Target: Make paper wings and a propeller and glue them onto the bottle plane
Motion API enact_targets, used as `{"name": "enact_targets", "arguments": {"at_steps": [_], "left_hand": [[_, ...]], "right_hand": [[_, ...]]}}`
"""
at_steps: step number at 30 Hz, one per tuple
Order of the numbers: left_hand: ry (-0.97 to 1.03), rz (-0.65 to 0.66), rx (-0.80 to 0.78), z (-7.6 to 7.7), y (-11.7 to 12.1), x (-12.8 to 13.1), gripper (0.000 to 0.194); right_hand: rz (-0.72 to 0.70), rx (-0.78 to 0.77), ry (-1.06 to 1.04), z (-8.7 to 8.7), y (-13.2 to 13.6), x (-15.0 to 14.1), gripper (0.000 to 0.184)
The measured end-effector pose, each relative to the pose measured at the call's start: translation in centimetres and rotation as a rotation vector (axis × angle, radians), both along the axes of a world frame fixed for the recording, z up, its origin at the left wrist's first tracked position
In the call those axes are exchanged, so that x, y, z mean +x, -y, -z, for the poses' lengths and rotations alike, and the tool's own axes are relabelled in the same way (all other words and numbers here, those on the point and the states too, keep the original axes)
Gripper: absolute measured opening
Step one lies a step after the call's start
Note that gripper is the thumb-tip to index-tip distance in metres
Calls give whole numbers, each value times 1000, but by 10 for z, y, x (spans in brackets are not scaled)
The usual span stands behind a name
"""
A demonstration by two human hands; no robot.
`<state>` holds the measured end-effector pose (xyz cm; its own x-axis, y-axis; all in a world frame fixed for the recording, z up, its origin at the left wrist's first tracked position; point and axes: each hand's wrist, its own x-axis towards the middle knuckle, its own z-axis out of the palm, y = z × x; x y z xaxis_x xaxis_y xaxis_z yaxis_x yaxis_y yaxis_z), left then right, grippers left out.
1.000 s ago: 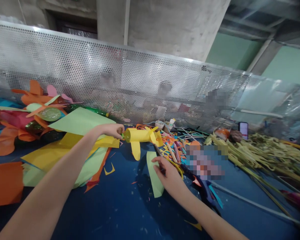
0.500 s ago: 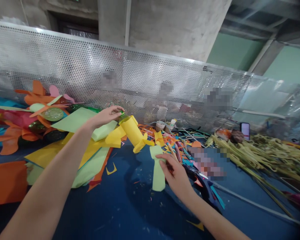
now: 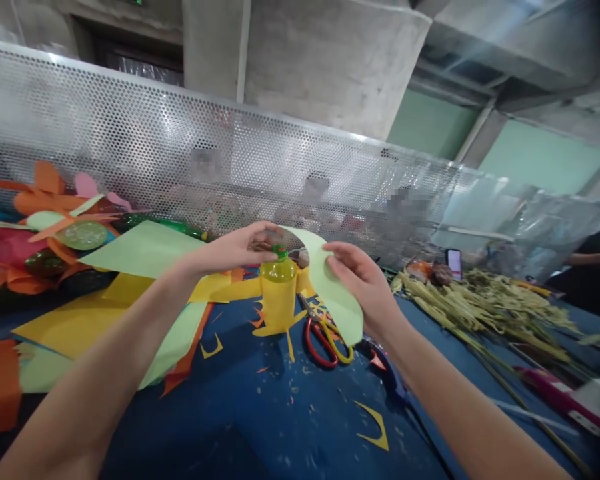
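A bottle (image 3: 279, 269) with a green neck, wrapped in yellow paper with strips sticking out, stands upright on the blue table. The fingers of my left hand (image 3: 255, 245) are closed at its neck. My right hand (image 3: 363, 277) pinches a light green cut paper piece (image 3: 330, 280), which curves behind the neck toward my left fingers. Whether those fingers also touch the paper is hidden. Below the paper lie scissors (image 3: 325, 343) with red and yellow handles.
Coloured paper sheets (image 3: 60, 320) and paper-decorated bottles (image 3: 45, 263) fill the left side. A yellow scrap (image 3: 377, 427) and a dark-blue corded tool (image 3: 393, 377) lie in front. Dried husks (image 3: 460, 297) and a phone (image 3: 453, 264) are to the right. A perforated metal panel (image 3: 260, 167) runs behind.
The tilted bottle is now upright. My right hand has raised the light green paper from low over the table to the bottle's neck. The scissors have come into view.
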<state>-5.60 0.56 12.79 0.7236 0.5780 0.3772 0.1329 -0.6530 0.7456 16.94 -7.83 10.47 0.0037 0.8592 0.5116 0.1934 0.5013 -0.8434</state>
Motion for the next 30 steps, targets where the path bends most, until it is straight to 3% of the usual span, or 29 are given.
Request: {"name": "enact_targets", "arguments": {"at_steps": [3, 5, 8, 14, 19, 21, 25, 30], "left_hand": [[53, 20, -9, 3, -1, 6, 43], [86, 15, -52, 7, -4, 11, 48], [167, 56, -121, 13, -9, 18, 49], [239, 17, -238, 21, -13, 26, 58], [264, 12, -200, 20, -6, 28, 96], [267, 9, -176, 20, -2, 29, 102], [250, -10, -106, 19, 2, 29, 93], [172, 13, -74, 19, -1, 31, 50]], "right_hand": [[-145, -56, -21, -23, -13, -10, 24], [-191, -103, -20, -28, -23, -16, 26], [-134, -144, -4, -27, -34, -22, 27], [55, -44, 198, -21, -32, -16, 29], [12, -49, 321, -24, -28, -13, 25], [20, -34, 330, -24, -29, -13, 24], [-25, -45, 356, -26, -29, -11, 24], [-45, -38, 399, -28, -28, -1, 24]]}}
